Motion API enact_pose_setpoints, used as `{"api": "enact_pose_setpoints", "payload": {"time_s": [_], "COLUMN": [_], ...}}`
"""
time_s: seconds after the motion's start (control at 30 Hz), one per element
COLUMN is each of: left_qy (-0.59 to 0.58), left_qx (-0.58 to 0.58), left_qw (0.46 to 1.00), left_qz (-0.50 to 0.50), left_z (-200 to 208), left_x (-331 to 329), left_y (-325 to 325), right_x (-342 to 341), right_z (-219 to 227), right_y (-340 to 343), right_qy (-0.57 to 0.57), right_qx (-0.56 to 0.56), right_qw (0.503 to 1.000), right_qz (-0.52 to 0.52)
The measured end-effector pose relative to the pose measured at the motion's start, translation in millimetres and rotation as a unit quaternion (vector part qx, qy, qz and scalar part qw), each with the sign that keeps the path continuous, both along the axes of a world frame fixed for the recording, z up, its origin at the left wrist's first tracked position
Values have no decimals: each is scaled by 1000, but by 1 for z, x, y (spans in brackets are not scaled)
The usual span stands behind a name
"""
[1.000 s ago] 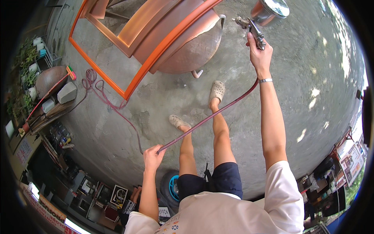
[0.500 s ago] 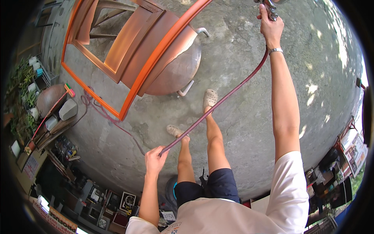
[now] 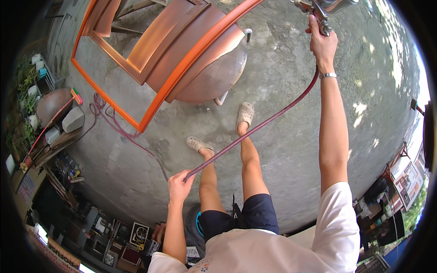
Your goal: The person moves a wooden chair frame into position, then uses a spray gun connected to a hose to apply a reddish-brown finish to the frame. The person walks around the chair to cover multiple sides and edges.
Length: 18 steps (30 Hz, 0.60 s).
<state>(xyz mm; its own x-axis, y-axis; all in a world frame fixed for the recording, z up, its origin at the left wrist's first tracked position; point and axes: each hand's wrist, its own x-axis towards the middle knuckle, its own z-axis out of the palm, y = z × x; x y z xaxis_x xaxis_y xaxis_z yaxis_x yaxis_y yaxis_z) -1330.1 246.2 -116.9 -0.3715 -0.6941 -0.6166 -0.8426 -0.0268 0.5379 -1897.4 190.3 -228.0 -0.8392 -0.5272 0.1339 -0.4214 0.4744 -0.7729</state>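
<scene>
At the far right, my right hand (image 3: pixel 323 48) is wrapped round the handle of a metal spray gun (image 3: pixel 321 19); the gun's far end is cut off by the picture's edge. From its handle a dark red hose (image 3: pixel 255 128) slopes down to the left, held clear of the floor. My left hand (image 3: pixel 178 185) grips this hose in front of my left side. Left of the spray gun stands an orange-coated frame (image 3: pixel 158 96), partly over brown panels (image 3: pixel 175 57). A rounded, rust-grey drum (image 3: pixel 216 75) supports or stands beneath them; I cannot tell which.
Loose coils of the hose (image 3: pixel 119 128) lie on the concrete floor (image 3: pixel 291 173) by the frame's corner. A broom (image 3: pixel 76 96), a large jar (image 3: pixel 53 107) and potted plants (image 3: pixel 27 98) line the left. Cluttered shelves (image 3: pixel 107 232) stand behind my left side.
My right hand and the spray gun have come slightly lower in view. My left foot has shifted a little forward and left. The left hand keeps its hold on the hose.
</scene>
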Motion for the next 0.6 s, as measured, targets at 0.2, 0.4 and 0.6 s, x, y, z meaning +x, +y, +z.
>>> {"api": "enact_pose_setpoints", "payload": {"time_s": [0.2,0.4,0.6], "left_qy": [-27,-45,-47], "left_qx": [-33,-68,-107], "left_qw": [999,997,993], "left_qz": [1,-8,0], "left_z": [6,23,34], "left_x": [90,178,262], "left_y": [5,5,16], "right_x": [128,243,346], "right_z": [28,38,45], "right_y": [21,42,55], "right_qy": [-109,-134,-149], "right_qx": [26,20,33], "right_qw": [993,989,984], "right_qz": [24,53,92]}}
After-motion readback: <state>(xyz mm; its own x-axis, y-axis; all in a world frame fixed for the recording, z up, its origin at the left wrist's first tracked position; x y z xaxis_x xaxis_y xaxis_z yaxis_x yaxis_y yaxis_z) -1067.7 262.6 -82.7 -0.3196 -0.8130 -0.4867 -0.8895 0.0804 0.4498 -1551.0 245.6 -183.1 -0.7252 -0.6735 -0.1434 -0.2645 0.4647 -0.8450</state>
